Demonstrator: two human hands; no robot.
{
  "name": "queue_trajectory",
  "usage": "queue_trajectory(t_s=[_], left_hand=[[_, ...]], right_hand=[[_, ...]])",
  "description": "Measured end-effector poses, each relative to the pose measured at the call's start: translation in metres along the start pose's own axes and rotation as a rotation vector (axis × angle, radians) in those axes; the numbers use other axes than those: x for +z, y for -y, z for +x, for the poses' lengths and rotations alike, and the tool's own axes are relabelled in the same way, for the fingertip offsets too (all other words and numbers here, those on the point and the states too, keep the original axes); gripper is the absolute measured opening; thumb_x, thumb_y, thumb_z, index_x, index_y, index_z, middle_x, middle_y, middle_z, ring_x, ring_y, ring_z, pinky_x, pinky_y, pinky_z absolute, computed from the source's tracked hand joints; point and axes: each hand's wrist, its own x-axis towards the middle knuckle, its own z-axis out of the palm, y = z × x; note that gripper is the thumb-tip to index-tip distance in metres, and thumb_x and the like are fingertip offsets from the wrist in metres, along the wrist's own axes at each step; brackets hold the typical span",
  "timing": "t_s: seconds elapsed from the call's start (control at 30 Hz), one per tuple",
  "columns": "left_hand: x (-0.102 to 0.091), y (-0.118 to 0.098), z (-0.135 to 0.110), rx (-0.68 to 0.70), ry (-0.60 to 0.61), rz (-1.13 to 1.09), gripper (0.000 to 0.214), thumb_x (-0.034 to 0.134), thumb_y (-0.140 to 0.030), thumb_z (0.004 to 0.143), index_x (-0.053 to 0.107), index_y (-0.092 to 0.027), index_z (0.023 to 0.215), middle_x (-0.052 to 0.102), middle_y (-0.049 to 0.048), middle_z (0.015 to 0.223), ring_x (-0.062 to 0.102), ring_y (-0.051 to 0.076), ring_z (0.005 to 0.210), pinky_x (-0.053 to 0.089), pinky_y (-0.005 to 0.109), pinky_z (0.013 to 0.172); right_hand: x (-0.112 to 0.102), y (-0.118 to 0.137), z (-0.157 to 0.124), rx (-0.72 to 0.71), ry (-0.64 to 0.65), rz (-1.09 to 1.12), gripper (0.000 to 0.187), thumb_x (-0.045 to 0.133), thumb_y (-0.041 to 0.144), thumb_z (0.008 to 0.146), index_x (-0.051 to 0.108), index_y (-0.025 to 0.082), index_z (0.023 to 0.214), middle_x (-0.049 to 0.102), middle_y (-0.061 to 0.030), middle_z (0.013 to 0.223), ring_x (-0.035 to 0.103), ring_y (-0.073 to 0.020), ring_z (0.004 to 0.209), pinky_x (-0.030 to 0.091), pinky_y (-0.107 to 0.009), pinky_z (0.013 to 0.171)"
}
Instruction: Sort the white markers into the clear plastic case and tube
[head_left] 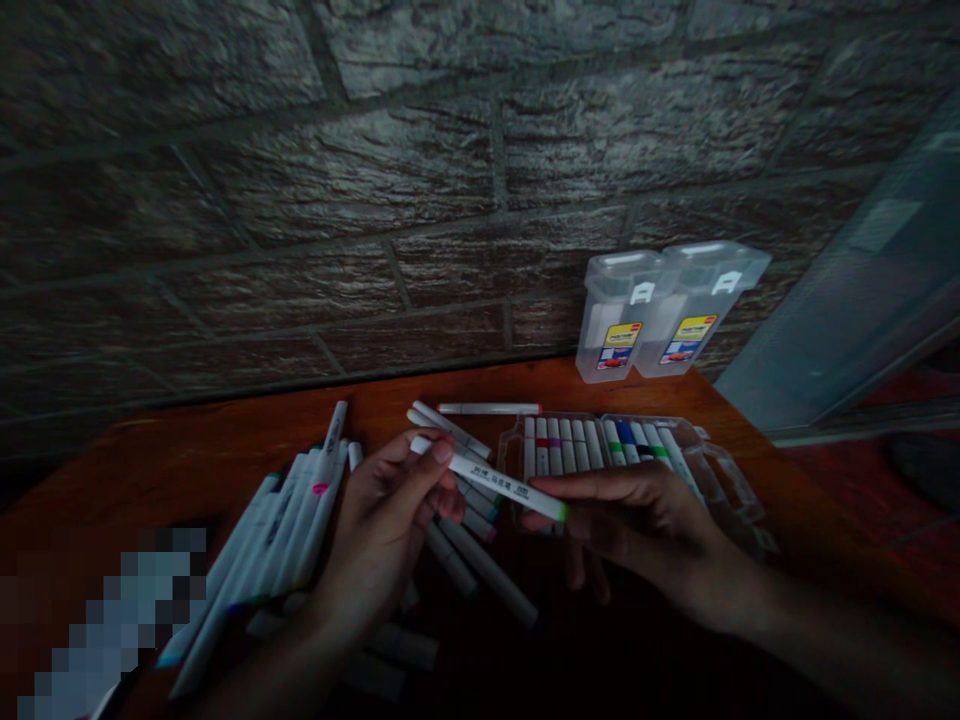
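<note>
One slim white marker, green-tipped, hangs above the wooden table, the left hand closing its grip on the plain end, the right hand on the green end. Two clear plastic boxes stand by the rough brick wall; one flat clear case lies nearby.

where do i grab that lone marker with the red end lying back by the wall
Pinch the lone marker mid-barrel from above, fingers on its near and far long sides. It lies flat, crosswise on the table, clear of the other markers, so both sides look free.
</note>
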Motion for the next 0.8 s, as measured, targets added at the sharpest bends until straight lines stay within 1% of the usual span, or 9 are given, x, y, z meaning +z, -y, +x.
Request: queue_trajectory(t_s=[0.13, 0.23, 0.37, 0.5, 0.6, 0.7, 0.73, 0.8], left_hand=[[-0.002, 0.002, -0.001, 0.025, 0.010, 0.009, 0.016, 0.080, -0.027, 0.086, 0.073, -0.016, 0.096, 0.061, -0.0044, 0.064, 0.056, 0.008, 0.053, 0.050, 0.019, 0.053], [-0.005, 0.004, -0.001, 0.062, 0.042, 0.054, 0.017, 0.078, -0.028, 0.089, 0.074, -0.017, 0.101, 0.062, -0.0040, 0.066, 0.058, 0.009, 0.055, 0.049, 0.020, 0.055], [-0.006, 0.007, -0.002, 0.112, 0.073, 0.105, 0.018, 0.075, -0.030, 0.091, 0.074, -0.018, 0.104, 0.063, -0.0035, 0.065, 0.058, 0.010, 0.056, 0.049, 0.020, 0.056], [-0.005, 0.007, -0.008, 0.191, 0.095, 0.135, 0.023, 0.064, -0.038, 0.099, 0.074, -0.018, 0.107, 0.064, -0.0019, 0.065, 0.060, 0.012, 0.057, 0.051, 0.022, 0.058], [-0.003, 0.005, -0.017, 0.283, 0.109, 0.257, 0.026, 0.061, -0.041, 0.101, 0.075, -0.020, 0.107, 0.063, -0.0023, 0.063, 0.060, 0.012, 0.058, 0.050, 0.021, 0.057], [-0.002, 0.003, -0.028, 0.415, 0.134, 0.429, 0.021, 0.062, -0.035, 0.101, 0.078, -0.023, 0.108, 0.064, -0.0028, 0.063, 0.060, 0.010, 0.058, 0.047, 0.019, 0.055], [-0.001, 0.002, -0.030, 0.466, 0.158, 0.479, 0.019, 0.063, -0.032, 0.101, 0.078, -0.024, 0.110, 0.066, -0.0024, 0.067, 0.061, 0.010, 0.059, 0.047, 0.018, 0.056], [-0.001, 0.003, -0.034, 0.570, 0.225, 0.555, 0.019, 0.066, -0.026, 0.099, 0.078, -0.027, 0.114, 0.073, -0.0006, 0.078, 0.065, 0.011, 0.066, 0.050, 0.019, 0.060]], right_hand=[[0.000, 0.000, 0.000, 0.002, 0.024, 0.009, 0.035, 0.078, 0.041, 0.090, 0.078, 0.029, 0.123, 0.081, -0.0121, 0.109, 0.073, -0.0121, 0.068, 0.058, -0.018, 0.056], [0.000, -0.004, 0.001, 0.025, 0.005, -0.048, 0.033, 0.077, 0.041, 0.091, 0.079, 0.028, 0.121, 0.082, -0.0107, 0.105, 0.071, -0.0107, 0.065, 0.057, -0.018, 0.055], [-0.001, -0.012, 0.003, 0.030, 0.014, -0.221, 0.032, 0.073, 0.038, 0.094, 0.077, 0.025, 0.123, 0.080, -0.0085, 0.095, 0.064, -0.0083, 0.059, 0.053, -0.016, 0.051], [-0.003, -0.014, 0.002, 0.005, 0.070, -0.443, 0.030, 0.066, 0.034, 0.100, 0.074, 0.026, 0.127, 0.074, -0.0024, 0.087, 0.063, -0.0088, 0.063, 0.051, -0.018, 0.054], [-0.004, -0.013, 0.000, -0.055, 0.099, -0.616, 0.026, 0.065, 0.026, 0.100, 0.074, 0.027, 0.125, 0.074, 0.0003, 0.089, 0.065, -0.0097, 0.068, 0.051, -0.019, 0.059], [-0.004, -0.010, 0.001, -0.133, 0.072, -0.765, 0.022, 0.064, 0.022, 0.099, 0.075, 0.025, 0.118, 0.073, 0.0023, 0.081, 0.065, -0.0107, 0.065, 0.050, -0.021, 0.057], [-0.004, -0.010, 0.002, -0.165, 0.056, -0.805, 0.020, 0.065, 0.022, 0.099, 0.076, 0.025, 0.116, 0.073, 0.0021, 0.081, 0.066, -0.0115, 0.067, 0.051, -0.023, 0.059], [-0.004, -0.008, 0.004, -0.245, 0.026, -0.856, 0.019, 0.067, 0.020, 0.097, 0.077, 0.025, 0.112, 0.076, 0.0003, 0.088, 0.071, -0.0139, 0.077, 0.055, -0.025, 0.069]])
